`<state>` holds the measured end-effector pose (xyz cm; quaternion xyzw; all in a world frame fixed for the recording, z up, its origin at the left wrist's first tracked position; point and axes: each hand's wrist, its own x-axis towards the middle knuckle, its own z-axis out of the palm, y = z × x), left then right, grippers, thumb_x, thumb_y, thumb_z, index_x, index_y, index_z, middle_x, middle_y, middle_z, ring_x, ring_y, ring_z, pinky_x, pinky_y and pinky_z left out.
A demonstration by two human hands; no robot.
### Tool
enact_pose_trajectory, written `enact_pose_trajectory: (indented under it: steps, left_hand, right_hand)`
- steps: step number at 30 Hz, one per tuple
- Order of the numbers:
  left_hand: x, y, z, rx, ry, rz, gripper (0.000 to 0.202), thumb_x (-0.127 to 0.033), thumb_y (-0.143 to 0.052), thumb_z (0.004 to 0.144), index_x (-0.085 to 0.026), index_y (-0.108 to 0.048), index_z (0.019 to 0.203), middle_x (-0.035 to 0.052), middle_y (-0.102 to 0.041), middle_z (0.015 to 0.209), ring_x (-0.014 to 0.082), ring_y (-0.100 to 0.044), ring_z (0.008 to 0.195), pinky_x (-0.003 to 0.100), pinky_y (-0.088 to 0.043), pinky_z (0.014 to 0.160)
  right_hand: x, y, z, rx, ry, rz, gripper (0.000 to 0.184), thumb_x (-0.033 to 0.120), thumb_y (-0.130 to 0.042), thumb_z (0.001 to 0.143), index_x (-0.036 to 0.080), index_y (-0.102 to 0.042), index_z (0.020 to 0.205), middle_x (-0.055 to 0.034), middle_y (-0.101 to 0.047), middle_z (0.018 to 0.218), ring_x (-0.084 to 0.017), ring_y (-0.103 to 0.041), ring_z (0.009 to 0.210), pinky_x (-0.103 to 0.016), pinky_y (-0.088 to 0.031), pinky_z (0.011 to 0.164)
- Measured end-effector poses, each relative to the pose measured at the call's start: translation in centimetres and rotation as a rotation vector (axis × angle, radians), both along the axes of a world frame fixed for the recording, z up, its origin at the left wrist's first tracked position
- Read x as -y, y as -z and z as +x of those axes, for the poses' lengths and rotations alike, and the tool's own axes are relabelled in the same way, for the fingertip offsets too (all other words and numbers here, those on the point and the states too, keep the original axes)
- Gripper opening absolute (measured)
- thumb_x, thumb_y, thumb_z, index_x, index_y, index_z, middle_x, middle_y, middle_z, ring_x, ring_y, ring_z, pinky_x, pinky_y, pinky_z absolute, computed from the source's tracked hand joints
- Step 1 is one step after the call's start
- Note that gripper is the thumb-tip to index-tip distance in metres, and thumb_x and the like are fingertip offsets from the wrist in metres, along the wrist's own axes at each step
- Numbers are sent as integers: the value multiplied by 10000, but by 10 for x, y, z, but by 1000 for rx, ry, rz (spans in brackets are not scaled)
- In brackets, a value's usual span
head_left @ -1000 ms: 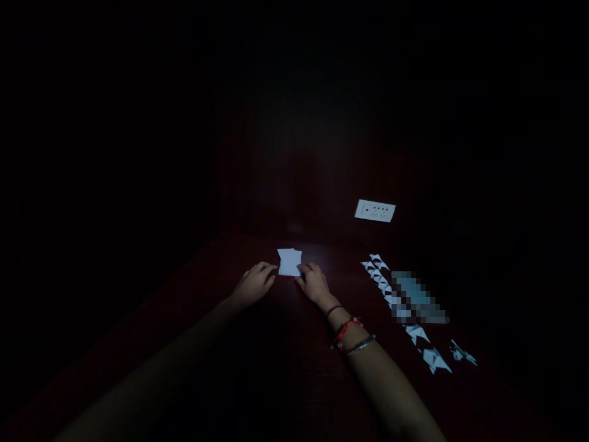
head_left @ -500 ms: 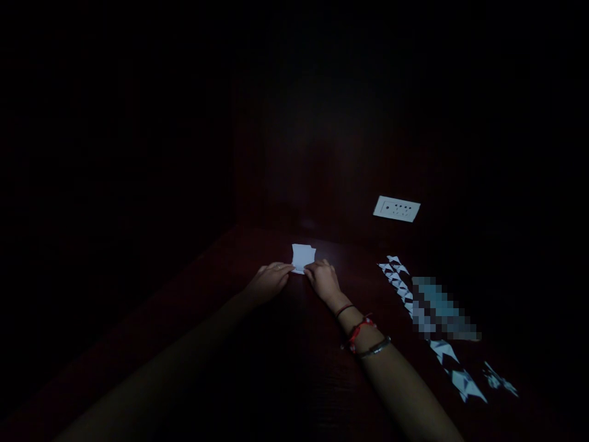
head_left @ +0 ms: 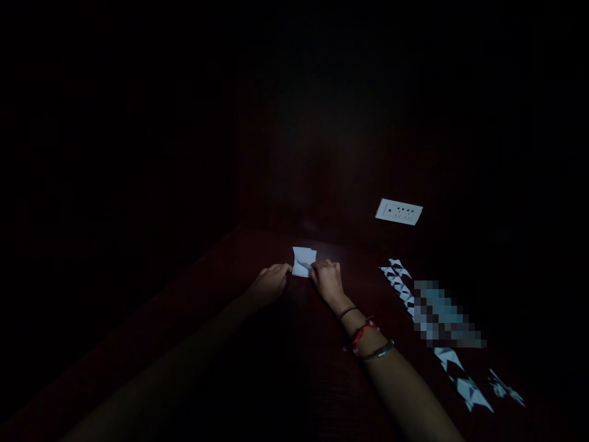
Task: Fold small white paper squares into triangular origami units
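Observation:
The scene is very dark. A small white piece of paper (head_left: 304,261) lies on a dark reddish wooden table (head_left: 285,368), partly folded. My left hand (head_left: 269,285) has its fingers curled and its fingertips pinch the paper's left edge. My right hand (head_left: 327,279) is closed, pressing on the paper's right edge. The right wrist carries a dark band, a red thread and a metal bangle (head_left: 376,351).
A row of several small folded white paper pieces (head_left: 399,283) runs down the table at the right, with more of these paper pieces (head_left: 469,393) near the front. A blurred patch (head_left: 444,313) sits beside the row. A white socket plate (head_left: 398,212) is on the dark back wall.
The paper looks narrower than a second ago, as if folded over. Both hands have stayed at its edges. The view has shifted left, so everything sits further right in the picture.

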<state>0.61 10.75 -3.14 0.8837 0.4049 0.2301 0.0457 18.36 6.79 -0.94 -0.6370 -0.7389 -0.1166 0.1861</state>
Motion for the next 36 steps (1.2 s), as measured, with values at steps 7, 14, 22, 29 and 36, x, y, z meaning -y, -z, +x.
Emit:
enact_pose_trajectory:
  steps: [7, 14, 22, 29, 36]
  left_hand:
    - [1, -1, 1, 11, -16, 5, 266, -147, -320, 841, -204, -462, 1058, 52, -550, 1084, 198, -490, 1025, 344, -364, 853]
    - [-3, 2, 2, 39, -3, 43, 328, -203, -389, 840, -187, -434, 1164, 61, -511, 1174, 195, -454, 1085, 312, -348, 904]
    - [-2, 6, -1, 8, 34, 54, 279, -251, -393, 858, -224, -522, 1103, 27, -558, 1141, 186, -491, 1059, 308, -355, 887]
    - [0, 2, 1, -8, 14, 43, 239, -237, -359, 864, -217, -498, 1059, 30, -582, 1074, 201, -522, 1002, 334, -369, 847]
    - [2, 0, 1, -19, 2, 33, 217, -237, -367, 859, -217, -483, 1041, 32, -586, 1053, 205, -526, 991, 333, -371, 835]
  right_hand:
    - [0, -1, -1, -13, -50, 1, 226, 224, -396, 868, 169, -612, 831, -92, -643, 882, -203, -493, 904, -337, -246, 792]
    - [1, 1, -2, -77, -149, -23, 183, 227, -443, 855, 176, -614, 816, -68, -639, 888, -187, -506, 912, -333, -253, 819]
    - [-10, 11, 5, -238, -267, -60, 204, 240, -548, 803, 186, -620, 987, -59, -623, 1007, -159, -539, 950, -263, -362, 823]
    - [-14, 10, 10, -384, -286, -92, 160, 217, -537, 803, 186, -663, 897, -39, -650, 954, -133, -578, 893, -231, -409, 809]
    - [-17, 11, 13, -483, -282, -118, 145, 222, -562, 767, 192, -678, 850, -33, -652, 925, -133, -588, 860, -231, -423, 795]
